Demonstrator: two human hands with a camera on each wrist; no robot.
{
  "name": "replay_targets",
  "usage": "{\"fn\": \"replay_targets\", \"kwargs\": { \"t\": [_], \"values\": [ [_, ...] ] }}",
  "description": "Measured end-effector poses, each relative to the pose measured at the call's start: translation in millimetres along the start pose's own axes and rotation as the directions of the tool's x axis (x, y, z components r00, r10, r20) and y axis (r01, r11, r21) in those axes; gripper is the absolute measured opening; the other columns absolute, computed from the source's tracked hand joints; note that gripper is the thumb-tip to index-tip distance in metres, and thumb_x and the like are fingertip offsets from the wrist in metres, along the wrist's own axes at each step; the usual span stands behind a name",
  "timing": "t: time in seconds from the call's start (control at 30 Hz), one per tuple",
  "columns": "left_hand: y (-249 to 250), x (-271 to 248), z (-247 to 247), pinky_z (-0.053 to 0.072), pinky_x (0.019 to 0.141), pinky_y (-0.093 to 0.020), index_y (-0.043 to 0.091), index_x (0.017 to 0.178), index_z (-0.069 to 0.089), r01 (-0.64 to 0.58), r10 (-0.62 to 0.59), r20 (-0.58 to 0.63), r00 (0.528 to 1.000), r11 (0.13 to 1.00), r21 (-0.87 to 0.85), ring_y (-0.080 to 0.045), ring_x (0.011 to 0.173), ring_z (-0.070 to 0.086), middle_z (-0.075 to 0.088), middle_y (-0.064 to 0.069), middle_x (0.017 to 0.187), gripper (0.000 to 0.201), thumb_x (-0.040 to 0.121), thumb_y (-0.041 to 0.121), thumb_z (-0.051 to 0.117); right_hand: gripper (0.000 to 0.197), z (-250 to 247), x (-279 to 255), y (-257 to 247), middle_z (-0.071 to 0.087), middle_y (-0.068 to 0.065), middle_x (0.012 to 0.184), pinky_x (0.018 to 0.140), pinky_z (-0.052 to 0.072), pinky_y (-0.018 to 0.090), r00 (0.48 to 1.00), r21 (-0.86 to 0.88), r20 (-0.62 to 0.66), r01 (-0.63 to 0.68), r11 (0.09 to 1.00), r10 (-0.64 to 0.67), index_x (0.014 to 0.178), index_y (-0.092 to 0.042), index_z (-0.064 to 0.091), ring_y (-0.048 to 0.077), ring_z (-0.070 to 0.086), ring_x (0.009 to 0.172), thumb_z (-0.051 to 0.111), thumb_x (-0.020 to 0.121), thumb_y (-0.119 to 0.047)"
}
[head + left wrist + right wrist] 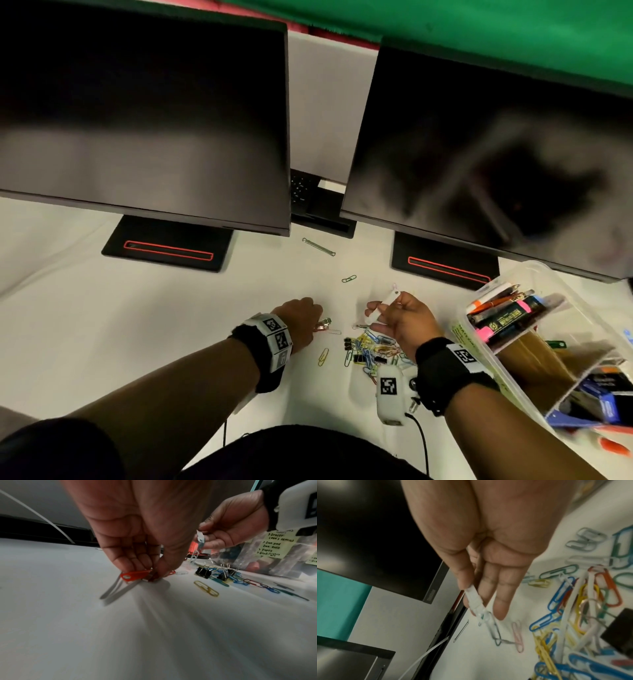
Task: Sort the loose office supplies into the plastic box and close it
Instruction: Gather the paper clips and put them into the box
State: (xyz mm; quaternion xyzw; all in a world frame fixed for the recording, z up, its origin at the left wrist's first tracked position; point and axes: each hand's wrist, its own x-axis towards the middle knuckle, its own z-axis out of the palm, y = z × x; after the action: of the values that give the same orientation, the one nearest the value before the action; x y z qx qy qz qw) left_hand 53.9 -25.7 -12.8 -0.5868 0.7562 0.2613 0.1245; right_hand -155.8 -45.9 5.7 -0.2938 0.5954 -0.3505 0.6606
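Two dark monitors (pixel 144 113) loom over a white desk (pixel 68 308) where a person sorts loose office supplies into a clear plastic box (pixel 561 284) standing open at the desk's right edge, pens and markers already filling its far compartment. Left of the box, a heap of coloured paper clips (pixel 371 346) and black binder clips (pixel 203 572) lies on the desk, with stray clips scattered beyond the heap toward the monitors.

Left of the heap, the left hand (pixel 301 320) bends down to the desk, thumb and fingertips pinching a small red-handled metal tool (pixel 135 575), its thin prongs slanting down to the surface. Between that hand and the box, the right hand (pixel 399 317) is raised above the heap, thumb and forefinger pinching a small white piece (pixel 473 599) with a paper clip (pixel 494 628) dangling from it, the other fingers extended.

Doing this step well seems to call for a firm pinch on the tool's red body rather than its prongs, then a straight lift so it does not drag the neighbouring white clip (pixel 181 573). The dangling clip looks likely to slip off on the way, so carrying it low over the box, and matching the handwritten labels (pixel 272 543) on its wall, appears wise.
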Motion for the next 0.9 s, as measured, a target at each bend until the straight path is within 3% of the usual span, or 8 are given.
{"fn": "replay_targets", "kwargs": {
  "t": [0.17, 0.3, 0.37, 0.43, 0.53, 0.63, 0.73, 0.9],
  "values": [
    [-1.9, 1.3, -9.0, 0.045, 0.088, -0.037, 0.012, 0.116, 0.046, -0.005, 0.007, 0.016, 1.0, 0.996, -0.091, -0.028, 0.109, 0.054, 0.056, -0.01, 0.117, 0.027, 0.089, 0.016, 0.049, 0.033, -0.3, -0.9, -2.3, 0.074, 0.011, 0.075, 0.064, 0.058, 0.03, 1.0, 0.109, 0.021, -0.001, 0.994, -0.001, 0.067, -0.014, 0.041, 0.023, 0.071, 0.07, 0.047, 0.089, 0.011],
    [-0.7, 0.4, -13.1, 0.045, 0.084, -0.033, 0.012, 0.116, 0.047, -0.034, 0.024, -0.052, 0.998, 0.981, -0.193, -0.028, 0.104, 0.058, 0.061, -0.01, 0.113, 0.026, 0.09, 0.016, 0.048, 0.029, 3.2, -4.1, -6.3, 0.065, 0.012, 0.065, 0.06, 0.056, 0.032, 0.999, 0.164, -0.033, 0.001, 0.986, 0.005, 0.075, -0.011, 0.045, 0.026, 0.068, 0.064, 0.041, 0.088, 0.015],
    [0.3, -1.3, -15.3, 0.045, 0.084, -0.031, 0.014, 0.121, 0.045, -0.031, 0.003, -0.098, 0.995, 0.961, -0.276, -0.026, 0.102, 0.059, 0.062, -0.008, 0.113, 0.03, 0.091, 0.015, 0.048, 0.027, 6.6, -1.1, -8.2, 0.053, 0.014, 0.066, 0.054, 0.05, 0.031, 0.994, 0.044, -0.111, -0.012, 0.999, 0.017, 0.084, -0.009, 0.042, 0.027, 0.059, 0.058, 0.036, 0.085, 0.017],
    [1.1, -2.8, -18.6, 0.046, 0.086, -0.03, 0.016, 0.127, 0.043, -0.024, -0.023, -0.13, 0.991, 0.937, -0.348, -0.025, 0.103, 0.059, 0.061, -0.008, 0.116, 0.035, 0.092, 0.012, 0.046, 0.023, 10.5, 6.2, -10.8, 0.05, 0.011, 0.069, 0.051, 0.041, 0.028, 0.986, -0.254, -0.165, -0.028, 0.967, -0.015, 0.083, -0.011, 0.043, 0.023, 0.052, 0.057, 0.038, 0.084, 0.012],
    [-3.2, -7.2, -20.9, 0.043, 0.094, -0.031, 0.014, 0.131, 0.044, 0.001, -0.062, -0.15, 0.987, 0.925, -0.38, -0.026, 0.112, 0.055, 0.055, -0.01, 0.124, 0.037, 0.095, 0.009, 0.042, 0.01, 24.5, 20.4, -16.8, 0.055, 0.007, 0.079, 0.062, 0.042, 0.029, 0.985, -0.638, -0.113, 0.026, 0.769, -0.127, 0.089, -0.011, 0.05, 0.024, 0.053, 0.068, 0.05, 0.085, -0.002],
    [-15.0, -17.9, -22.3, 0.043, 0.091, -0.031, 0.011, 0.122, 0.052, 0.042, -0.099, -0.133, 0.986, 0.925, -0.377, -0.027, 0.108, 0.055, 0.055, -0.012, 0.119, 0.03, 0.095, 0.008, 0.041, 0.025, 47.3, 38.1, -24.2, 0.061, 0.011, 0.107, 0.081, 0.044, 0.029, 0.979, -0.856, 0.034, 0.131, 0.5, -0.199, 0.109, -0.009, 0.057, 0.029, 0.058, 0.097, 0.054, 0.085, -0.01],
    [-30.9, -33.8, -26.5, 0.047, 0.086, -0.033, 0.009, 0.113, 0.058, 0.076, -0.131, -0.121, 0.984, 0.92, -0.384, -0.028, 0.099, 0.059, 0.059, -0.012, 0.111, 0.026, 0.092, 0.005, 0.042, 0.04, 76.4, 55.8, -32.8, 0.047, 0.012, 0.128, 0.092, 0.043, 0.03, 0.966, -0.945, 0.182, 0.223, 0.238, -0.184, 0.128, -0.014, 0.049, 0.031, 0.053, 0.113, 0.05, 0.088, -0.013],
    [-52.9, -54.2, -31.5, 0.046, 0.081, -0.028, 0.01, 0.11, 0.059, 0.14, -0.213, -0.134, 0.968, 0.9, -0.413, -0.02, 0.084, 0.054, 0.063, -0.009, 0.099, 0.028, 0.09, 0.002, 0.04, 0.054, 114.3, 88.6, -30.8, 0.022, 0.005, 0.153, 0.104, 0.039, 0.037, 0.955, -0.961, 0.27, 0.276, 0.029, -0.122, 0.144, -0.018, 0.029, 0.03, 0.046, 0.127, 0.043, 0.092, -0.012]
  ]
}}
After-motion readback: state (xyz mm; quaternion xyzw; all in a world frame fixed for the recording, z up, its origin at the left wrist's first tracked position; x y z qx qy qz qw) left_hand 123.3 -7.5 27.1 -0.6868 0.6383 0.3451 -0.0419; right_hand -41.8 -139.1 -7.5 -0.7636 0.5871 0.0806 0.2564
